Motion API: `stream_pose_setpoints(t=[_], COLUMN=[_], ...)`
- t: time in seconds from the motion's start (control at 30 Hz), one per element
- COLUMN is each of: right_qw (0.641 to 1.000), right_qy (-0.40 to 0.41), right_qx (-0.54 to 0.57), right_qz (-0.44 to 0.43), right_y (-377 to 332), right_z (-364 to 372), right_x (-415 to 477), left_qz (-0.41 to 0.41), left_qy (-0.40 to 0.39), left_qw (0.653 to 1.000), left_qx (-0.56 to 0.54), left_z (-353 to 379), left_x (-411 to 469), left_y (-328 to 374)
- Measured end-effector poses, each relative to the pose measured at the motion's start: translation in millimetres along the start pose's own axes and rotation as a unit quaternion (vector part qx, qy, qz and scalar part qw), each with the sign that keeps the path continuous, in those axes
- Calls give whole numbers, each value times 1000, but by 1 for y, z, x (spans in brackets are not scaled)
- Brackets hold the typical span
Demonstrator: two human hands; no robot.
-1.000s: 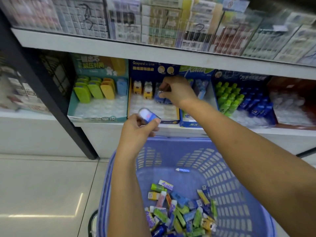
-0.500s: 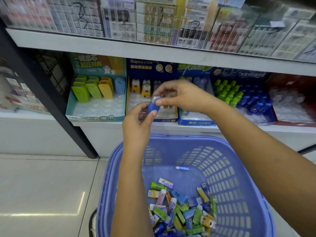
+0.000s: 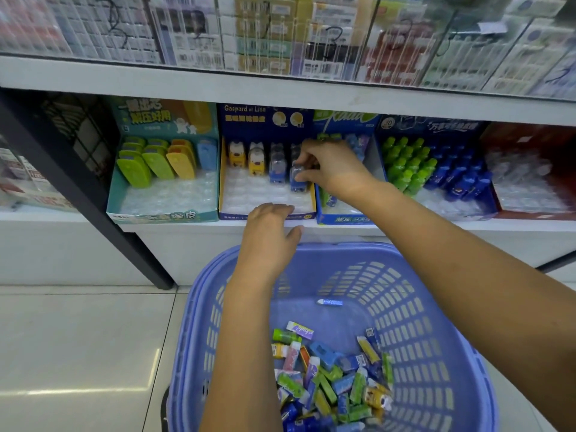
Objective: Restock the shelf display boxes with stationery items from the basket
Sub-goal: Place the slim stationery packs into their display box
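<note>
**A little blue piece could tip over**

On the left sits the teal box (image 3: 162, 215). It is well away from both hands, so it is safe.

Next comes the dark blue box (image 3: 232, 216). The left hand (image 3: 271, 235) hangs at its front edge, above the basket (image 3: 436, 307). Its fingers are loose and a bit spread, and it holds nothing. I cannot tell if it touches the box. If it pushes that edge, the box could slide and the standing pieces could wobble.

A bit more to the right, the right hand (image 3: 333, 169) is inside the same box. Its fingertips pinch the small blue piece (image 3: 296, 180) at the right side of the box. The other blue piece (image 3: 276, 169) stands just beside it, and the yellow ones (image 3: 246, 159) stand further left. The spot is tight. If the fingers let go before the piece sits in a dip of the clear tray (image 3: 258, 194), I think it could fall forward. If the fingers come out too fast, they could knock its neighbour down. The wrist is near the next box (image 3: 343, 218) and could bump it.

The small blue piece is blue at the bottom and clear or grey on top. It looks shiny, like plastic. It stands upright. It looks small and light, so it may slip easily.
</note>
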State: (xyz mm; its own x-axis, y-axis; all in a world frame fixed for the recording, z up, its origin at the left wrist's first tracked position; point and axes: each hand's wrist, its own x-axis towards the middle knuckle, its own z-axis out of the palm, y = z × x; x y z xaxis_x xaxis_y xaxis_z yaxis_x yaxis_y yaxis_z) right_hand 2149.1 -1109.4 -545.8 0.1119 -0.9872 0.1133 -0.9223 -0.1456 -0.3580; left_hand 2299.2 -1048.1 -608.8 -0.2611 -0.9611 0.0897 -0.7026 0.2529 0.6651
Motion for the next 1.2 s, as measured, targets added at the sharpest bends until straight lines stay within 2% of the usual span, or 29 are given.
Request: stream_pose_setpoints(t=[0.13, 0.27, 0.3, 0.37, 0.43, 0.47, 0.53, 0.6, 0.67, 0.77, 0.87, 0.93, 1.0, 1.07, 1.13, 1.2], right_qw=[995, 993, 993, 997, 998, 999, 986, 938, 888, 841, 810, 782, 763, 788, 800, 855], right_qy=[16, -2, 10, 61, 56, 14, -141, -318, -427, -497, -543, -568, -555, -523, -492, -373], right_qx=[-99, -121, -112, -34, 31, 34, 9, -26, -28, -22, -69, -76, -29, 8, 47, 115], right_qz=[-15, -13, -24, -36, -20, 5, 83, 137, 169, 212, 209, 244, 329, 326, 338, 342], right_y=[-4, -7, -6, -1, 10, 18, 38, 58, 76, 94, 104, 106, 106, 109, 110, 116], right_z=[-3, -11, -9, 0, 17, 28, 54, 82, 115, 154, 181, 191, 200, 201, 192, 178], right_x=[4, -5, -16, -49, -89, -107, -136, -161, -180, -201, -208, -206, -203, -202, -198, -190], left_qz=[10, 42, 36, -3, -53, -72, -97, -101, -69, -24, -14, 5, 34, 36, -1, -63], left_qy=[-5, 95, 94, 37, -62, -115, -222, -327, -406, -455, -450, -440, -434, -427, -410, -383], left_qw=[1000, 981, 975, 966, 969, 976, 969, 939, 911, 888, 890, 891, 883, 883, 904, 921], left_qx=[5, -161, -200, -256, -231, -170, -43, 13, 33, 57, 77, 113, 176, 194, 121, 16], left_z=[1, -1, 1, 9, 27, 40, 72, 109, 146, 184, 203, 210, 216, 220, 218, 206], left_x=[0, -14, -18, -21, -19, -17, -19, -30, -47, -73, -86, -88, -87, -88, -86, -78], left_y=[1, 13, 15, 12, 0, -7, -22, -34, -44, -58, -69, -71, -73, -77, -79, -75])
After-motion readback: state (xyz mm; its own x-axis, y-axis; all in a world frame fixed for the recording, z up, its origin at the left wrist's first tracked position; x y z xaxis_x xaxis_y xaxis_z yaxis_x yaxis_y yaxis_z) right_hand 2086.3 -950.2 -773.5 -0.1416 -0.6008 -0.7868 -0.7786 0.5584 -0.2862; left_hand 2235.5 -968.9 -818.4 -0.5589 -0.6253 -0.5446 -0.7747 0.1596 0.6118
